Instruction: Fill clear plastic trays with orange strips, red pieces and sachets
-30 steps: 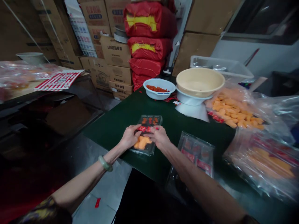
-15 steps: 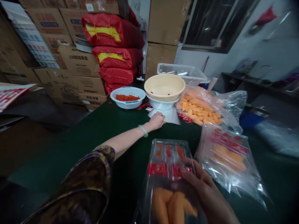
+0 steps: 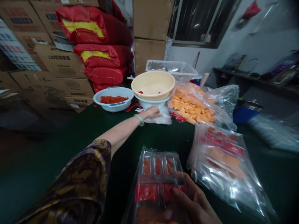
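My left hand (image 3: 152, 112) reaches far out over the table, its fingers curled closed on the whitish plastic bags (image 3: 164, 117) lying in front of the stacked basins. Close to me, my right hand (image 3: 192, 196) grips a clear plastic tray (image 3: 161, 179) by its right side, thumb on top. Three small slots at the tray's far end hold orange-red pieces. Two red packets (image 3: 146, 193) sit across its middle, and larger orange pieces at the near end are partly cut off. A clear bag seems to be around the tray.
A cream basin (image 3: 153, 82) rests on a blue one. To its left is a light-blue basin (image 3: 113, 107) of red-orange pieces. On the right lie a bag of orange pieces (image 3: 190, 105) and several packed trays (image 3: 224, 155). Red sacks (image 3: 98, 25) and boxes stand behind.
The view has swung right. The whitish bags under my left hand look more rumpled and drawn up. My right hand and the tray sit lower in view.
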`<state>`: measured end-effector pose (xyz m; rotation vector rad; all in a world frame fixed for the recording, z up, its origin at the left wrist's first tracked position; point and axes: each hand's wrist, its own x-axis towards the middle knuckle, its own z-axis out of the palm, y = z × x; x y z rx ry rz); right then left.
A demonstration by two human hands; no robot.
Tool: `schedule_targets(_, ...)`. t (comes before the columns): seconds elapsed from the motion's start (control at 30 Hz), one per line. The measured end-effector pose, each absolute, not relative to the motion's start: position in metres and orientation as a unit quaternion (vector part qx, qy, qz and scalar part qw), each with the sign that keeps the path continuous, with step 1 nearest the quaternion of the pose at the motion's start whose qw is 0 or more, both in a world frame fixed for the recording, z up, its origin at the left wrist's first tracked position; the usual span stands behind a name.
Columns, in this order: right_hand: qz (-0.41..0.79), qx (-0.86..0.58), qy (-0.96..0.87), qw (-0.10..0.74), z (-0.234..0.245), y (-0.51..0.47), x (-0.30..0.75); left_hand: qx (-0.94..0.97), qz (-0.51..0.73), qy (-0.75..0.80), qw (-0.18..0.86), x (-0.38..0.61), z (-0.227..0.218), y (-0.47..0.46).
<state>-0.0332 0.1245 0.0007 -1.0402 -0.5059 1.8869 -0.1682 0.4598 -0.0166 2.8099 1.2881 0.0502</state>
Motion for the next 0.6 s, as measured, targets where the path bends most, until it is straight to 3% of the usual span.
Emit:
schedule_targets(0.23,0.767,-0.425,-0.223,0.426,-0.007,0.137,-0.032,0.88,-0.054,0.47,0.047,-0.156,-0.031,0.459)
schedule_targets(0.6,0.782,-0.378,-0.274,0.413,-0.003,0.133,-0.044,0.904,0.079,0.419,0.01,-0.202,-0.001,0.402)
